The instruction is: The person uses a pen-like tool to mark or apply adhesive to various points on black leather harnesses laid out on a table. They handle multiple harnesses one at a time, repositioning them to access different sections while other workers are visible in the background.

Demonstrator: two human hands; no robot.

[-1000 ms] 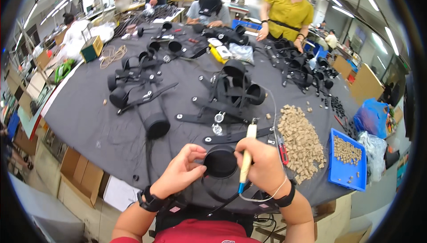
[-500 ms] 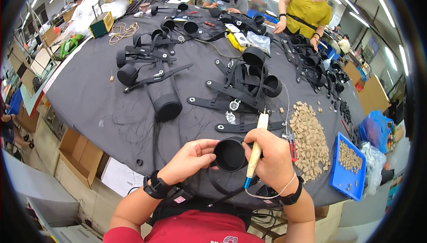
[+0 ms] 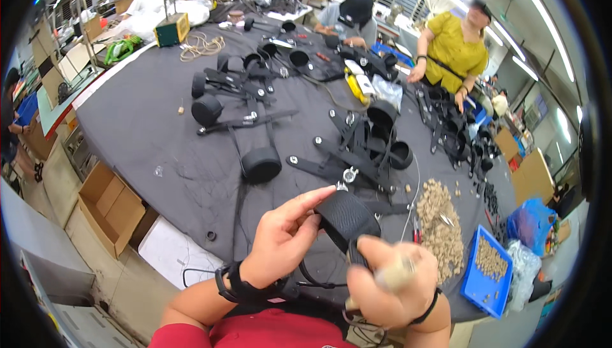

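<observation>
A round black leather-look cup holder (image 3: 349,220) with straps is tipped on its side, its grained outer wall showing. My left hand (image 3: 287,239) closes on its left edge between thumb and fingers. At its lower right edge is my right hand (image 3: 392,290), blurred by motion. In that hand's grip is a cream-handled, corded pen tool (image 3: 396,273), like a soldering iron, seen nearly end-on; I cannot make out its tip. A black strap (image 3: 312,278) hangs below the cup holder.
Beyond my hands lies a pile of black strapped cup holders (image 3: 382,137), with more to the left. Small tan blocks (image 3: 440,233) are heaped at right beside a blue tray (image 3: 472,284). Red-handled snips (image 3: 417,230) lie near them. A person in yellow (image 3: 452,48) stands across the table.
The cup holder has turned from mouth-up onto its side. My right hand has moved lower and tilted the pen tool toward me. The whole view has shifted slightly.
</observation>
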